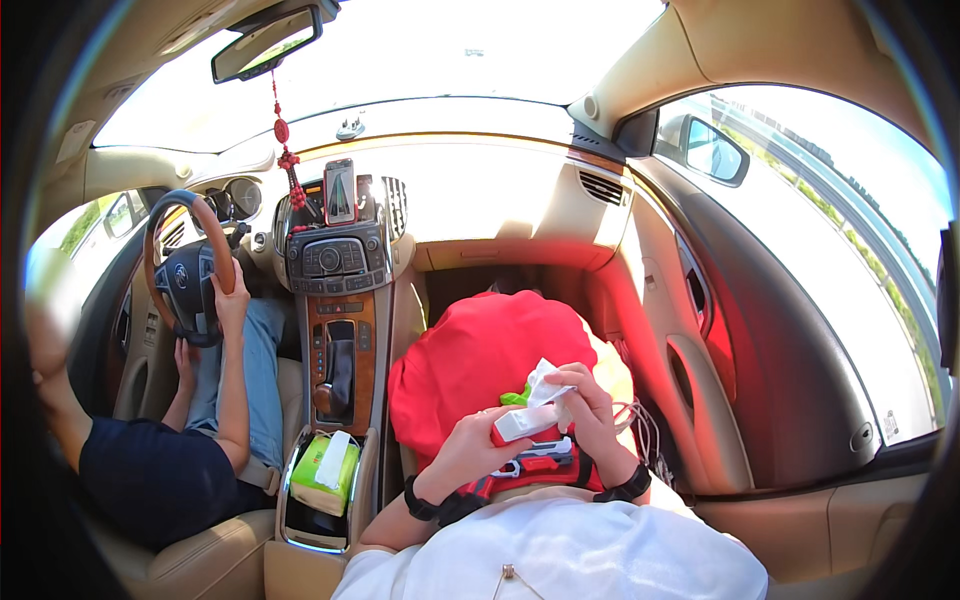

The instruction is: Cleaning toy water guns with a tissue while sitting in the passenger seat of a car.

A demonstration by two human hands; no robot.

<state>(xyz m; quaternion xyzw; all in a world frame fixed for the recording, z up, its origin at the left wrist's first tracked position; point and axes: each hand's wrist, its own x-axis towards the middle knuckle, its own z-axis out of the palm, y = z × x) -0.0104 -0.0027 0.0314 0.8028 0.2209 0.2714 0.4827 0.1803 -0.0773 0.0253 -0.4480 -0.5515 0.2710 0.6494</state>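
My left hand [472, 448] holds a small white box-like object with a red end [526, 422] above my lap. Pinched in the fingers of my right hand [592, 412] is a crumpled white tissue [545, 381], which touches or lies very close to the white object. Bright green material [516, 396] shows just behind them; what it belongs to is not clear. Red cloth [495, 337] covers my legs. Below the hands, near my waist, lies a grey and red plastic device [547, 452], partly hidden. Both wrists wear black bands.
At the left a driver holds the steering wheel [154, 277]. A green tissue pack [324, 472] sits in the centre console beside the gear lever [327, 397]. A mounted phone [340, 192] stands at the dashboard. White cables [645, 435] hang between my seat and the door [795, 352].
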